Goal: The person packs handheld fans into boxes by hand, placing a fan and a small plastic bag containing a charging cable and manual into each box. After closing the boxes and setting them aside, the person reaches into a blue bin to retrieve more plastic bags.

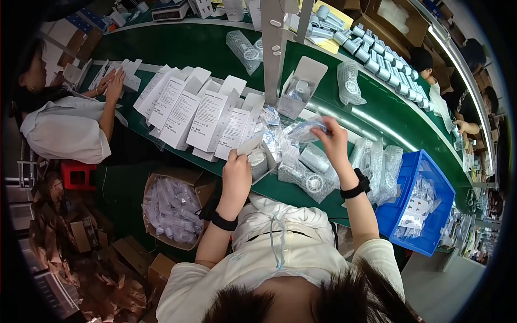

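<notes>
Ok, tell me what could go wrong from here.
The open white box in the left hand might spill its contents if that grip slackens.
The clear bag in the right hand could get mixed up with the clear bags lying close by.
The bubble-wrapped piece near the bench's front edge could be knocked off by the right forearm.

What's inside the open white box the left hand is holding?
Inside the white box in the left hand, a pale item shows through the opening, apparently wrapped. Its underside and the box's bottom are hidden.
</notes>
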### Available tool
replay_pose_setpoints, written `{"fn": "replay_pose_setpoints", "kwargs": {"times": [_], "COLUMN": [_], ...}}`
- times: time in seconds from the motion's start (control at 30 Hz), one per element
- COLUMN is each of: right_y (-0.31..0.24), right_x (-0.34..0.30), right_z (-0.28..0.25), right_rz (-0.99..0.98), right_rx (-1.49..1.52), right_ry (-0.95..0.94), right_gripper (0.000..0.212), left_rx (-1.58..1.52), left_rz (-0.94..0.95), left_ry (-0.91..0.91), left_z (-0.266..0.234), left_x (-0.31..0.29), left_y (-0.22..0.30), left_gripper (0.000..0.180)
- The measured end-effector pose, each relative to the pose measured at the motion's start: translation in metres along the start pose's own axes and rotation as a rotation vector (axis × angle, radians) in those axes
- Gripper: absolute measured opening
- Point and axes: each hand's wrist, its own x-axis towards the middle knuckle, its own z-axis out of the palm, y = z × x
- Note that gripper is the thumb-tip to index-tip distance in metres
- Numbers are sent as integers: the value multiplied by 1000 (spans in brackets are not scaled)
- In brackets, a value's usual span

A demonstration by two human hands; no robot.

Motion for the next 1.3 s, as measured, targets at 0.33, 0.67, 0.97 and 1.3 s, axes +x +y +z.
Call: {"fn": "replay_pose_setpoints", "kwargs": {"times": [0.33,0.67,0.97,1.3], "right_y": [-68,-55,1,75], "right_x": [-33,-50,15,132], "right_z": [54,65,22,40], "right_rz": [-847,-857,-325,10], "right_rx": [-182,-101,175,453], "right_ry": [-450,-259,403,296], "right_gripper": [24,40,100,110], "left_rx": [-95,-128,-166,-309], "left_rz": [60,-1,3,4], "left_ry": [12,111,104,-14], "left_z": [-7,-6,-26,-45], "left_x": [4,0,-6,-1], "left_y": [-4,-21,-1,39], "left_gripper": [6,7,6,8]}}
